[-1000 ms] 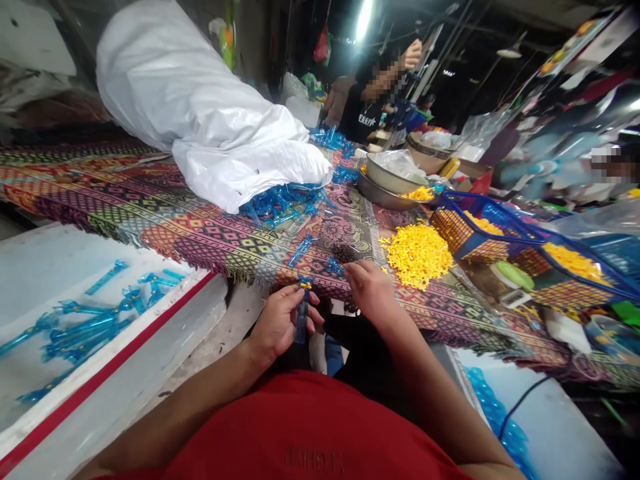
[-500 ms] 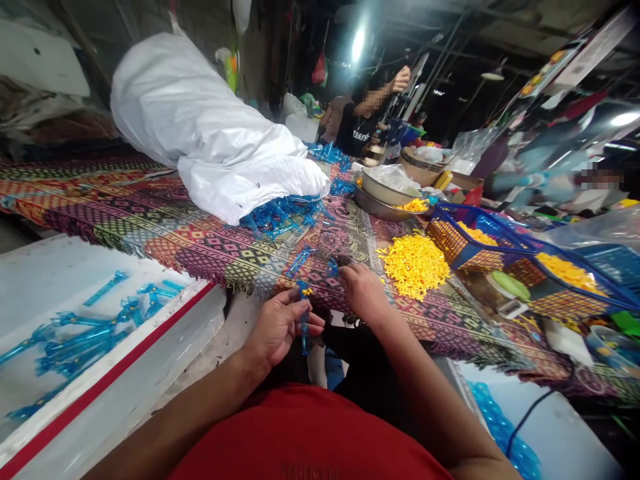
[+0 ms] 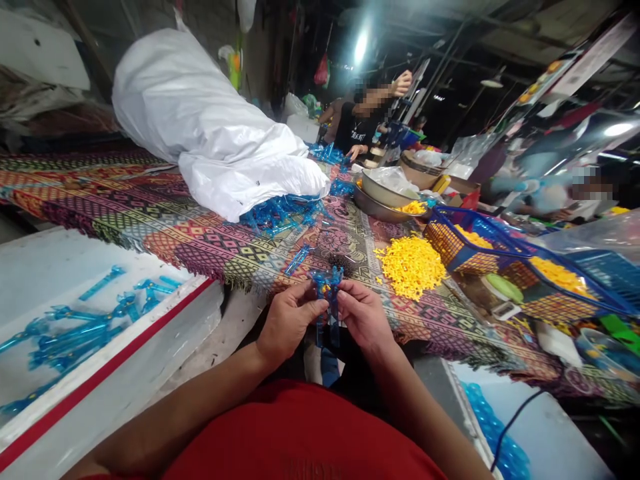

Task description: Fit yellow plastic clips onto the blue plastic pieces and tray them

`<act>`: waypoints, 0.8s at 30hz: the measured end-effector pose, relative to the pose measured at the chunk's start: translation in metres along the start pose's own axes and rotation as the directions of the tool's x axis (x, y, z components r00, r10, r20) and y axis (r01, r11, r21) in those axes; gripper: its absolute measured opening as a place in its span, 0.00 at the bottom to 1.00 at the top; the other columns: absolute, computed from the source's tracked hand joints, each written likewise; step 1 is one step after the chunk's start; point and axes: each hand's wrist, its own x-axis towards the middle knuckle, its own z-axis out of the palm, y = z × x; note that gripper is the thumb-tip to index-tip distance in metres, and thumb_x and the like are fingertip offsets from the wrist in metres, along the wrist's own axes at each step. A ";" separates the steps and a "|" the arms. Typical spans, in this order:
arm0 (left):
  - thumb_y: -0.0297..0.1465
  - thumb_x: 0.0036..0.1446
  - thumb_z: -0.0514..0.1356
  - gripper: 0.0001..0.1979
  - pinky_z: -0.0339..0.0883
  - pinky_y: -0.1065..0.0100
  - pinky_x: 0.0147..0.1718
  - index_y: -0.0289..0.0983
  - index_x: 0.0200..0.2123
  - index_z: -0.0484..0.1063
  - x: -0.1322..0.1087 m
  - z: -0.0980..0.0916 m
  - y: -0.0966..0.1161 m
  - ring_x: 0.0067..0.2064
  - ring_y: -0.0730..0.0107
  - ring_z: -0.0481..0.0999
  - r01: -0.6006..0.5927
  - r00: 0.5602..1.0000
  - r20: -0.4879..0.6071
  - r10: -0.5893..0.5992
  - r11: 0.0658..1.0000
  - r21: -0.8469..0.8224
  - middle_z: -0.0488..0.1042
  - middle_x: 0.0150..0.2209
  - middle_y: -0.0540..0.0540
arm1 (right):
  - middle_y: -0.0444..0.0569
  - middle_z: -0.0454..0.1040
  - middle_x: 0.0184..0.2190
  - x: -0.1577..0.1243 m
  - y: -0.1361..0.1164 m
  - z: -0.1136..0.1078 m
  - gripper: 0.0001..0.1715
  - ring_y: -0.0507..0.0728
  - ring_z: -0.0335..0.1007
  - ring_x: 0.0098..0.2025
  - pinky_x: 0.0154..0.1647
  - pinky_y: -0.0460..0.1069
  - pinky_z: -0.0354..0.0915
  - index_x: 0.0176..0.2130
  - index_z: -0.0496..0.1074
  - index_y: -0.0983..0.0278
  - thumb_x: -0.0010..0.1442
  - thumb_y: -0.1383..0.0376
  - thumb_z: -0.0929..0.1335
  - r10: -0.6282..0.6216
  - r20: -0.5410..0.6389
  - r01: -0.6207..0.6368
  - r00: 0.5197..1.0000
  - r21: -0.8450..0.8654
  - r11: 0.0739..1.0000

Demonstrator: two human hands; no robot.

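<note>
Moved: your right hand [image 3: 364, 313], back from the dark heap of small parts [image 3: 351, 264] to meet your left hand [image 3: 293, 317]. Held: one long translucent blue plastic piece with a yellow bit [image 3: 321, 330], pinched in your left fingers; a second slim blue plastic piece [image 3: 335, 327], pinched in your right. Position: side by side between the hands, long axes pointing toward your body, neither hand clearly nearer; contact between pieces, cannot tell.
</note>
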 end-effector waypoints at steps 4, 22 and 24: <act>0.30 0.47 0.63 0.16 0.68 0.72 0.29 0.36 0.43 0.75 0.001 0.001 0.000 0.30 0.72 0.73 -0.017 1.000 0.005 0.016 0.999 0.046 0.77 0.35 0.47 | 0.43 0.75 0.26 0.000 0.000 0.001 0.14 0.47 0.62 0.18 0.17 0.43 0.59 0.33 0.75 0.63 0.43 0.64 0.74 -0.027 -0.026 0.027 0.999 -0.010 1.000; 0.28 0.51 0.59 0.13 0.64 0.68 0.46 0.37 0.42 0.75 0.007 0.000 0.006 0.43 0.65 0.73 -0.170 0.982 0.125 0.140 0.947 0.274 0.76 0.40 0.48 | 0.38 0.68 0.19 -0.001 0.007 0.000 0.08 0.46 0.59 0.18 0.20 0.43 0.55 0.32 0.74 0.63 0.48 0.65 0.73 -0.201 -0.057 0.183 0.978 -0.229 0.956; 0.29 0.52 0.59 0.11 0.63 0.67 0.46 0.37 0.40 0.76 0.008 -0.002 0.006 0.43 0.65 0.72 -0.200 0.977 0.140 0.161 0.917 0.345 0.76 0.39 0.47 | 0.38 0.67 0.19 -0.002 0.009 -0.002 0.09 0.47 0.59 0.19 0.21 0.44 0.57 0.33 0.73 0.63 0.48 0.65 0.73 -0.230 -0.049 0.208 0.972 -0.277 0.938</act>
